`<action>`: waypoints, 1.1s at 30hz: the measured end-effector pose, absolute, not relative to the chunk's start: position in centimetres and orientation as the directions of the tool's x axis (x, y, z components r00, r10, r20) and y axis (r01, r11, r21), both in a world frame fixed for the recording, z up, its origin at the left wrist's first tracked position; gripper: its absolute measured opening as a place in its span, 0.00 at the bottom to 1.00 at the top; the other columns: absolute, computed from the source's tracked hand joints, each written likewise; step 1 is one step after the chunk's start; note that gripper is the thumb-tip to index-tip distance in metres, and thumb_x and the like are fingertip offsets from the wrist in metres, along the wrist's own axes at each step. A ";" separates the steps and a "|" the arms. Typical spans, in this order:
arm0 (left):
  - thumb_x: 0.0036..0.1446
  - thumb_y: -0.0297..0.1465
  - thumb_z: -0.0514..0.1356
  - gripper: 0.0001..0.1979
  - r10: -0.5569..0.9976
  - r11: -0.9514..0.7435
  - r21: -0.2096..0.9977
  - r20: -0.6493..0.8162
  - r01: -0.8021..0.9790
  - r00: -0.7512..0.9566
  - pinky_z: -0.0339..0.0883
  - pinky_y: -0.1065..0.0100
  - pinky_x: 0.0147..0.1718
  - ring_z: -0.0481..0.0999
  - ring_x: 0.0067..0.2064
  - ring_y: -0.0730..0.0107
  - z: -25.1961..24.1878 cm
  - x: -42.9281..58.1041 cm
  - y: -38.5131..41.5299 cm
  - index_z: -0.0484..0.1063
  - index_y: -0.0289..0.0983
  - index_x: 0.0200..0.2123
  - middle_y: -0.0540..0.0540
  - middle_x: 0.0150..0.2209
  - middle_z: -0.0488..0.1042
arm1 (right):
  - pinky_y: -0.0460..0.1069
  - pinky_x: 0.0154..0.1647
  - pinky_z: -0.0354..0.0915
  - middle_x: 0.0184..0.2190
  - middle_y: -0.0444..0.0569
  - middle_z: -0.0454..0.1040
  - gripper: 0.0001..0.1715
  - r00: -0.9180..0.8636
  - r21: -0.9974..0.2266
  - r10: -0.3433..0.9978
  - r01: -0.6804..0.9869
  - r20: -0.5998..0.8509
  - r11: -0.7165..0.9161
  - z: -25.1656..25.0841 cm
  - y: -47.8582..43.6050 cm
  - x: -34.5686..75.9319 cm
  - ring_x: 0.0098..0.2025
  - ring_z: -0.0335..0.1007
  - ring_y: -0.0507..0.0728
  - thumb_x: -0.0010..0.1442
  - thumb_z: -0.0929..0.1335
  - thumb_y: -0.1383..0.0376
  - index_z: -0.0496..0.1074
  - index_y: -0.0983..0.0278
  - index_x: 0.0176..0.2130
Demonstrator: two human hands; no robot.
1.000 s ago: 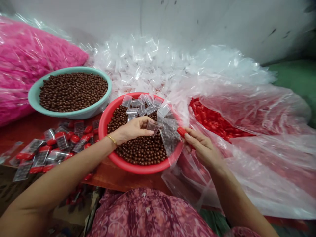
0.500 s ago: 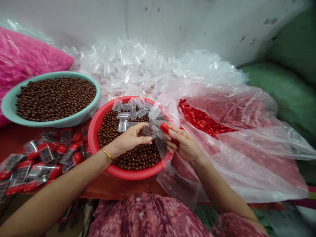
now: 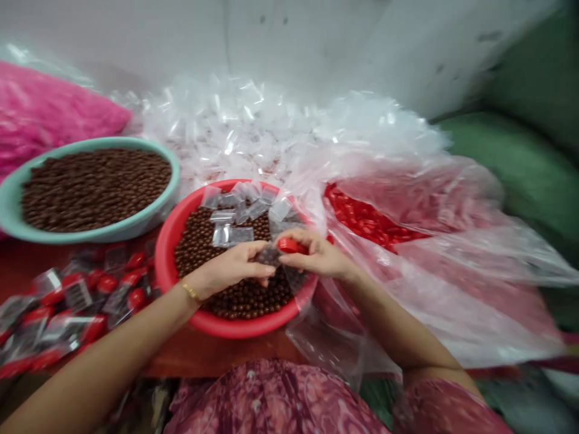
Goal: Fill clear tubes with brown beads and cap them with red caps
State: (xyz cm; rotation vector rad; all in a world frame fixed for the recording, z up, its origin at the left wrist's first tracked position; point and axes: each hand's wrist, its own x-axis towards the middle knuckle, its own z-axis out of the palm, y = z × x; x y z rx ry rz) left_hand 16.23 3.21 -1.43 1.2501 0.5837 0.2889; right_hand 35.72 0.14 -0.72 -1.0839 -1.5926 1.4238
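The left grip (image 3: 242,263) is nearly closed, thumb and fingers pinching a small clear container (image 3: 268,255) at its fingertips; the container looks dark, but blur hides whether it holds anything. The right grip (image 3: 323,256) is closed around a red cap (image 3: 288,245), which pokes out at the fingertips toward the left grip. Cap and container meet in the small space between the two grips; whether the cap is seated cannot be told.

The left forearm slants up from the lower left, a gold bracelet (image 3: 192,293) at its wrist, with the fingers directed right. The right forearm slants up from the lower right, wrist turned inward, thumb on the near side of the cap and curled fingers beyond it.

Under both grips is a red basin (image 3: 165,259) of brown balls (image 3: 244,304). Loose clear containers (image 3: 233,235) lie on the balls, just beyond the left grip. A plastic bag (image 3: 434,289) spreads right of the right grip, its opening showing more red caps (image 3: 371,220). Left of the left grip, red-capped containers (image 3: 84,295) are heaped on the counter (image 3: 199,352), with a teal basin (image 3: 169,193) of brown balls farther off. Beyond both grips rises a heap of clear pieces (image 3: 235,132).
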 end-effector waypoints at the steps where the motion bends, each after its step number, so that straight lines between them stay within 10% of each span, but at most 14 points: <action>1: 0.46 0.35 0.64 0.15 0.502 0.278 0.951 -0.264 0.135 0.824 0.62 0.73 0.29 0.65 0.28 0.78 -1.3 16.2 3.1 0.67 0.33 0.35 0.53 0.28 0.67 | 0.44 0.31 0.61 0.26 0.40 0.67 0.13 -0.396 -0.994 0.918 0.098 0.011 0.055 -0.6 0.0 35.6 0.28 0.61 0.47 0.47 0.73 0.63 0.68 0.65 0.32; 13: 0.47 0.35 0.65 0.18 0.697 0.257 0.961 -0.260 0.106 0.668 0.67 0.71 0.36 0.73 0.36 0.72 -0.5 16.8 3.0 0.66 0.36 0.40 0.48 0.36 0.75 | 0.42 0.11 0.47 0.17 0.33 0.53 0.13 -0.294 -0.973 0.949 -0.158 -0.116 -0.168 -0.4 0.0 35.6 0.14 0.42 0.46 0.58 0.60 0.53 0.61 0.61 0.35; 22: 0.47 0.31 0.63 0.12 0.670 0.269 0.962 -0.219 0.043 0.709 0.66 0.74 0.30 0.70 0.29 0.78 -1.0 16.8 2.9 0.66 0.34 0.35 0.52 0.29 0.71 | 0.42 0.14 0.51 0.20 0.36 0.59 0.21 -0.205 -0.968 0.953 -0.074 -0.221 -0.241 -1.4 -0.7 35.1 0.15 0.49 0.43 0.55 0.67 0.52 0.68 0.64 0.43; 33: 0.48 0.33 0.61 0.12 0.690 0.108 0.985 -0.173 0.137 0.703 0.62 0.74 0.21 0.64 0.22 0.81 -1.8 16.8 2.8 0.63 0.35 0.34 0.55 0.25 0.64 | 0.53 0.45 0.68 0.39 0.51 0.76 0.22 -0.180 -0.811 0.938 0.470 0.298 0.348 -2.6 -1.6 34.1 0.40 0.73 0.56 0.64 0.59 0.59 0.70 0.62 0.53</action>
